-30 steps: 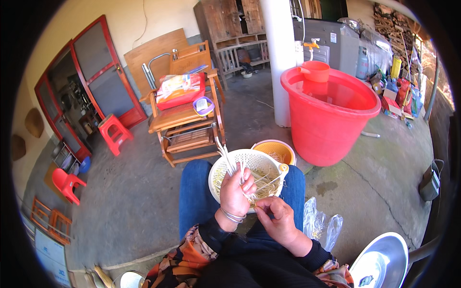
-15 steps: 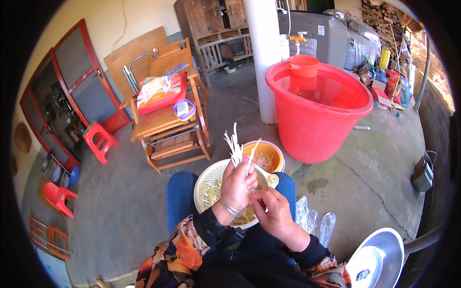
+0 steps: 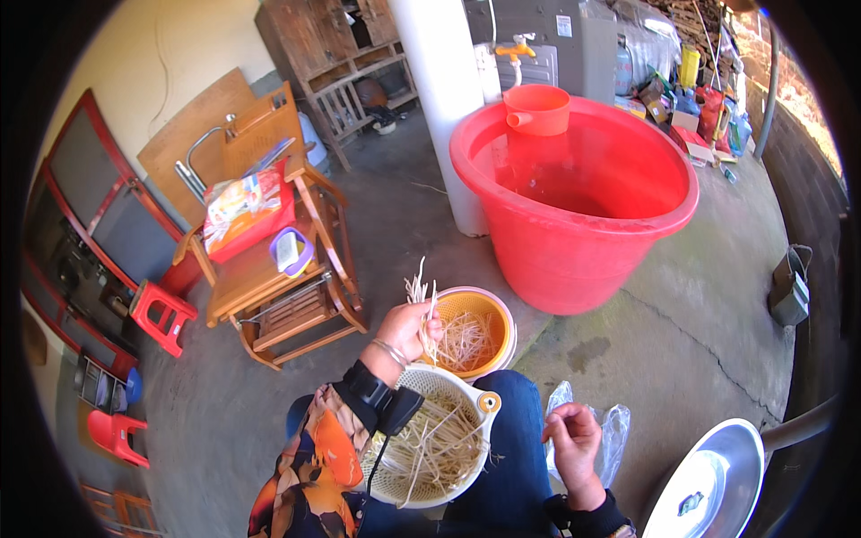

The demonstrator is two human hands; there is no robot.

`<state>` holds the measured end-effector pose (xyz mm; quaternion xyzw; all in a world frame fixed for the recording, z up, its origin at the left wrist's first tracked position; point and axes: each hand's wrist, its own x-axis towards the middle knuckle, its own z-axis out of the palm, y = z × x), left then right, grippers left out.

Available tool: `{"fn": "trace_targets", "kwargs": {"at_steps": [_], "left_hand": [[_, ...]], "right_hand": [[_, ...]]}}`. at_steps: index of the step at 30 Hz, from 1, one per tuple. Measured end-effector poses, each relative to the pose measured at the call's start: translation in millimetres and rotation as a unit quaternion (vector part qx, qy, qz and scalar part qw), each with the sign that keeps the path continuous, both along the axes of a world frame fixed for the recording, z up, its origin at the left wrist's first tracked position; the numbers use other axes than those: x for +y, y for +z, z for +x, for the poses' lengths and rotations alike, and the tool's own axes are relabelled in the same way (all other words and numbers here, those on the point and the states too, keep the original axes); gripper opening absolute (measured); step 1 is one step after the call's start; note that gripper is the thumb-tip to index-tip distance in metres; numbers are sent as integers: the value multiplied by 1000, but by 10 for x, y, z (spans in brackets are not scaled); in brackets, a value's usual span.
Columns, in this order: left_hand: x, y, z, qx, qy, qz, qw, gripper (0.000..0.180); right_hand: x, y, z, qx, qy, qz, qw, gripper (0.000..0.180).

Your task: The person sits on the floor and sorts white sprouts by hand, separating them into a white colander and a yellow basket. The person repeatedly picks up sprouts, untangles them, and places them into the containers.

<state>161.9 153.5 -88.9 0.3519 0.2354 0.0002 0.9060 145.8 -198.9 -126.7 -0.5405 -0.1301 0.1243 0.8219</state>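
A bunch of pale stalks (image 3: 418, 294) was gripped upright in the left hand (image 3: 408, 330) above the orange bowl (image 3: 473, 334), while the right hand (image 3: 571, 438) was held loosely curled and empty, near a clear bag (image 3: 614, 430) on the right. More stalks were heaped in the white colander (image 3: 430, 439) balanced on the lap. Stalks could be dropped on the concrete if the grip slackened, and the colander could be tipped by a knee shift.

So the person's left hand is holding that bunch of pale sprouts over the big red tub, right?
Not quite. In the head view the left hand holds the bunch of pale sprouts over the small orange basket, not over the big red tub, which stands farther off.
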Motion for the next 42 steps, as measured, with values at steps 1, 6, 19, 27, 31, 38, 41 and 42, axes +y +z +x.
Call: {"fn": "trace_targets", "kwargs": {"at_steps": [1,6,19,27,31,38,41,42], "left_hand": [[92,-85,130,52,5,3,999,14],[146,-335,331,181,6,197,964,31],[-369,762,-579,9,28,272,962,16],[-665,691,-1319,35,-35,431,901,12],[-848,499,-1504,65,-41,588,805,7],[-786,271,-1649,46,-162,810,562,6],[-763,106,-1498,29,-210,824,526,7],[-741,59,-1408,12,-220,830,512,7]], "right_hand": [[-68,-80,59,15,-19,-13,1000,7],[-561,-776,361,45,-99,-115,987,6],[-1833,-3547,589,-3,45,-662,748,29],[-1886,-3180,677,6,3,-743,669,20],[-1980,-3175,607,-3,193,-715,673,39],[-1684,-3018,910,-124,133,-619,764,48],[-1363,-2590,985,-175,79,-536,822,30],[-1249,-2404,985,-186,60,-508,839,28]]}}
